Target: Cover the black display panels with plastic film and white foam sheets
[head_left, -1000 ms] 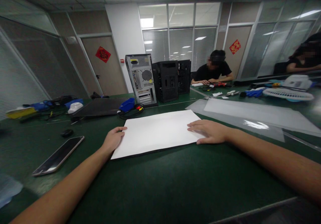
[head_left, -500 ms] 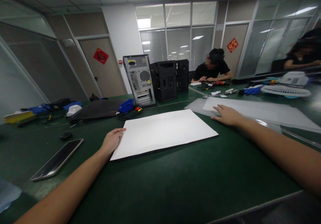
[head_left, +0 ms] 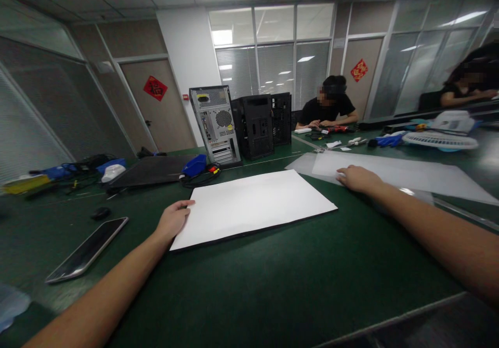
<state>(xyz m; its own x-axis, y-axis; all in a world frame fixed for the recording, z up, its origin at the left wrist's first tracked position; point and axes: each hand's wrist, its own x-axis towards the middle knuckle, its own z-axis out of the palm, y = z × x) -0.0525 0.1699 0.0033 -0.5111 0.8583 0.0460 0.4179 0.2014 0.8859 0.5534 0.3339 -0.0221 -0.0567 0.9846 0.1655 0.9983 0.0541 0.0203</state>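
Observation:
A white rectangular panel (head_left: 253, 205) with a dark underside lies flat on the green table (head_left: 273, 285) in front of me. My left hand (head_left: 172, 218) rests at the panel's left edge, fingers curled against it. My right hand (head_left: 356, 177) lies off to the right, on the near corner of a translucent plastic sheet (head_left: 393, 174), fingers bent and pressed onto it. A second translucent sheet (head_left: 302, 164) lies under that one.
A smartphone (head_left: 88, 249) lies at the left. Behind the panel stand computer cases (head_left: 216, 124), a blue tool (head_left: 195, 165) and a dark flat panel (head_left: 152, 170). A person in black sits at the far side; another is at the right edge. Tools and a white device (head_left: 440, 140) sit at the back right.
My right hand has left the white panel's right edge and moved right and away onto the translucent sheet. My left hand has stayed at the panel's left edge.

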